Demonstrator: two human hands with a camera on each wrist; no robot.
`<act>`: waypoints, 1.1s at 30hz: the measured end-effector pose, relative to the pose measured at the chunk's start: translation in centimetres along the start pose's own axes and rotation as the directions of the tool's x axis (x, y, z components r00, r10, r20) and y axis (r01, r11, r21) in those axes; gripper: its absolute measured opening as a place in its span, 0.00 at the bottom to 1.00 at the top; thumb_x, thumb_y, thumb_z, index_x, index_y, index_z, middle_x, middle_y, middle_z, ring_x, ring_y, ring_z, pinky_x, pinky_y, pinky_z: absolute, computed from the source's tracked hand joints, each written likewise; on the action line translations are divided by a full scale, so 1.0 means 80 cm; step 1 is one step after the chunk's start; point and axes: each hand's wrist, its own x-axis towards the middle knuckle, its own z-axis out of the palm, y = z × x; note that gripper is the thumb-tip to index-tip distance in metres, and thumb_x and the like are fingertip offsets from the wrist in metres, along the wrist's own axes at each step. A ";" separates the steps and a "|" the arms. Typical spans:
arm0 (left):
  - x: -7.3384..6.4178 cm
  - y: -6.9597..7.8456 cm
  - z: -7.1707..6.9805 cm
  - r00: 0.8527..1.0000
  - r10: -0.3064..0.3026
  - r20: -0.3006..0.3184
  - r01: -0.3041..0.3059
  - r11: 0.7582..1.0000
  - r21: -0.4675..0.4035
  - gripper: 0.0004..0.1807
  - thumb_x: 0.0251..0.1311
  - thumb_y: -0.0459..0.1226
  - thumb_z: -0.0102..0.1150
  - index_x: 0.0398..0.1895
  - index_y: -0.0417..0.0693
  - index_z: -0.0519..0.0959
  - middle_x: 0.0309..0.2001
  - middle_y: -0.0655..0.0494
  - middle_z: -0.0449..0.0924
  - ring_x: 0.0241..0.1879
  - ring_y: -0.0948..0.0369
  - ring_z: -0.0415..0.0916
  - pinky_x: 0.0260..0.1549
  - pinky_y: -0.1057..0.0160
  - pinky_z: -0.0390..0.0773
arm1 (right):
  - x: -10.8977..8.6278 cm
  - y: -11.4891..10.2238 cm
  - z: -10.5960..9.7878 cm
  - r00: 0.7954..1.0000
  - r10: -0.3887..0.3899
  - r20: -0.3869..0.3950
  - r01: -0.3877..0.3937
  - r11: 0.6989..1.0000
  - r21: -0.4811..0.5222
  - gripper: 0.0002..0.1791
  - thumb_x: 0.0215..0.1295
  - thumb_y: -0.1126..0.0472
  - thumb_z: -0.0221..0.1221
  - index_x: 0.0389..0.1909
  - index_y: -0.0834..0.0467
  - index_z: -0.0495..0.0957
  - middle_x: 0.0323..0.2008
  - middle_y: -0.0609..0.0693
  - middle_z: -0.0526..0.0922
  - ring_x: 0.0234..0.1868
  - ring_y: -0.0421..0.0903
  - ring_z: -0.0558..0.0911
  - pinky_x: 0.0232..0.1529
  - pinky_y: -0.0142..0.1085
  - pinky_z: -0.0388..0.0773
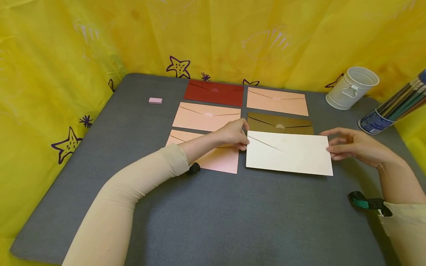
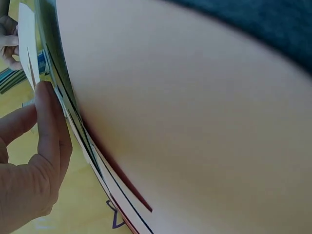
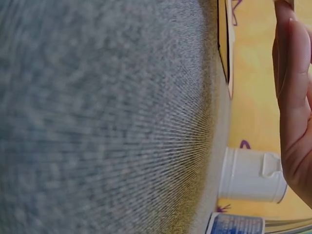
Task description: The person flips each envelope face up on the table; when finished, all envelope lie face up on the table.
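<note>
A white envelope (image 1: 287, 153) is held level by its two short ends, its front edge a little above the table with a shadow under it. My left hand (image 1: 234, 133) pinches the left end, and my right hand (image 1: 357, 146) grips the right end between thumb and fingers. Behind the white envelope lies a gold-brown envelope (image 1: 293, 124), partly covered by it. In the left wrist view, the left fingertips (image 2: 43, 92) meet the corner of the white envelope. The right wrist view shows only part of the right hand, at its right edge.
Left of the hands lie a pink envelope (image 1: 221, 160), partly under my left arm, and another pink one (image 1: 196, 116). A red envelope (image 1: 213, 93) and a peach envelope (image 1: 277, 101) lie behind. Around them are an eraser (image 1: 155, 100), white pot (image 1: 349, 90) and pencil cup (image 1: 376, 122).
</note>
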 end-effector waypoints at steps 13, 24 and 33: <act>0.002 -0.006 0.010 1.000 0.028 -0.006 -0.025 0.966 0.258 0.22 0.56 0.26 0.64 0.53 0.30 0.70 0.28 0.52 0.77 0.19 0.67 0.78 0.26 0.73 0.82 | 0.008 -0.002 0.011 0.981 0.187 0.053 -0.183 0.981 -0.068 0.14 0.69 0.68 0.57 0.52 0.51 0.72 0.35 0.47 0.88 0.35 0.44 0.88 0.38 0.38 0.87; 0.003 -0.002 0.012 0.999 0.033 -0.020 -0.023 0.930 0.367 0.18 0.57 0.28 0.63 0.50 0.31 0.73 0.22 0.56 0.76 0.17 0.69 0.77 0.25 0.75 0.81 | 0.015 -0.008 0.019 0.958 0.284 0.035 -0.276 0.948 -0.158 0.21 0.65 0.66 0.61 0.52 0.73 0.65 0.32 0.49 0.86 0.34 0.43 0.88 0.37 0.35 0.87; 0.002 0.008 0.006 0.998 0.057 -0.007 -0.051 0.939 0.340 0.17 0.60 0.30 0.62 0.51 0.32 0.72 0.42 0.44 0.80 0.22 0.65 0.82 0.26 0.75 0.81 | 0.013 -0.011 0.021 0.960 0.271 -0.063 -0.278 0.932 -0.231 0.25 0.69 0.62 0.59 0.58 0.73 0.64 0.32 0.45 0.84 0.32 0.40 0.84 0.36 0.34 0.86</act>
